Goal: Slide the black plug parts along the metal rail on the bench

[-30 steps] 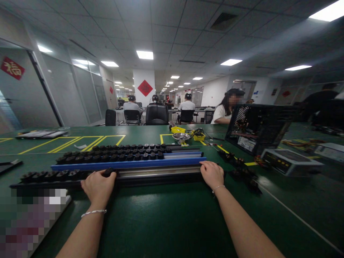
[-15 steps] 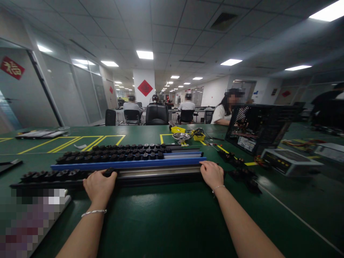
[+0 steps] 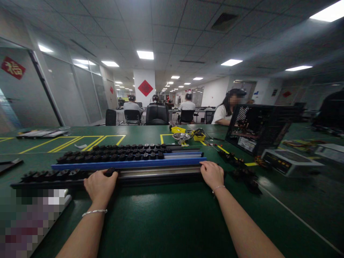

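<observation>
A long dark rail (image 3: pixel 158 173) with a shiny metal channel lies crosswise on the green table. My left hand (image 3: pixel 100 184) is closed around a black block (image 3: pixel 110 172) seated on this rail; its fingertips are partly hidden behind it. At the rail's right end, my right hand (image 3: pixel 212 174) is closed over the edge, thumb side toward the channel. Several similar black blocks (image 3: pixel 52 175) stand in a row on the rail, left of my left hand. Directly behind runs a blue-sided rail (image 3: pixel 129 164), and more rails bearing rows of black blocks (image 3: pixel 113 157) lie beyond it.
To the right stand an open computer case (image 3: pixel 258 125) and a boxy power supply (image 3: pixel 291 163). Loose black parts (image 3: pixel 243 173) lie beside my right hand. Farther back are a metal bowl (image 3: pixel 181 137) and yellow bins (image 3: pixel 177 130). A person (image 3: pixel 224 111) sits behind the case.
Both hands stay in the same places on the rail, and the rails and blocks have not visibly moved. At the far right, a dark-clothed person has shifted.
</observation>
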The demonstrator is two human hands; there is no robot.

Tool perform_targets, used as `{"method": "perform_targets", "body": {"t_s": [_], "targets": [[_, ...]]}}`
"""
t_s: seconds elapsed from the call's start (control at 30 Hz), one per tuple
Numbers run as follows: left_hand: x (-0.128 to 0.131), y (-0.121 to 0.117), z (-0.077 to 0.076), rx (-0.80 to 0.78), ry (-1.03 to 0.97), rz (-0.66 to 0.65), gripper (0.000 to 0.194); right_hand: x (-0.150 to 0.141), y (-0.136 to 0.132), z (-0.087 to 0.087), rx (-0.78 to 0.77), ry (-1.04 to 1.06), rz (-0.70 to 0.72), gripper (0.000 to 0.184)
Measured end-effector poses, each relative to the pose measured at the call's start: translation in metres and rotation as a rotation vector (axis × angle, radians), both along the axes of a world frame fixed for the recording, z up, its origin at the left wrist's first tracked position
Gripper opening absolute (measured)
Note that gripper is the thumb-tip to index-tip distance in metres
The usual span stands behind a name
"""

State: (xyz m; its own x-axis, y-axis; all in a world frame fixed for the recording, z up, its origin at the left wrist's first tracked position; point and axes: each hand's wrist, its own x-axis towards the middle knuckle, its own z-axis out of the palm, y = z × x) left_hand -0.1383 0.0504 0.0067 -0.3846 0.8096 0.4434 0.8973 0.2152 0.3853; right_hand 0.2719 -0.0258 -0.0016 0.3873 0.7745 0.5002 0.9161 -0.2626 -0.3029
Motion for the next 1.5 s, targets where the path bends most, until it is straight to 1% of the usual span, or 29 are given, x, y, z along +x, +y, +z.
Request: {"method": "perform_targets", "body": {"t_s": [0.57, 0.73, 0.93, 1.5], "targets": [[0.0002, 0.0021, -0.0023, -0.015, -0.011, 0.018, 0.046, -0.0016, -0.0004, 0.0004, 0.011, 0.014, -0.006, 0.034], [0.0013, 0.0017, -0.0032, 0.006, -0.017, 0.020, 0.046, -0.0010, -0.0002, 0.0002, 0.001, 0.015, 0.001, 0.035], [0.0028, 0.0010, -0.0022, -0.007, -0.013, 0.022, 0.046, -0.0002, 0.0006, 0.0011, -0.022, 0.002, -0.008, 0.036], [0.0045, -0.0007, -0.0003, -0.013, -0.048, 0.018, 0.044, -0.0005, 0.0010, 0.0009, -0.019, -0.001, -0.001, 0.036]]}}
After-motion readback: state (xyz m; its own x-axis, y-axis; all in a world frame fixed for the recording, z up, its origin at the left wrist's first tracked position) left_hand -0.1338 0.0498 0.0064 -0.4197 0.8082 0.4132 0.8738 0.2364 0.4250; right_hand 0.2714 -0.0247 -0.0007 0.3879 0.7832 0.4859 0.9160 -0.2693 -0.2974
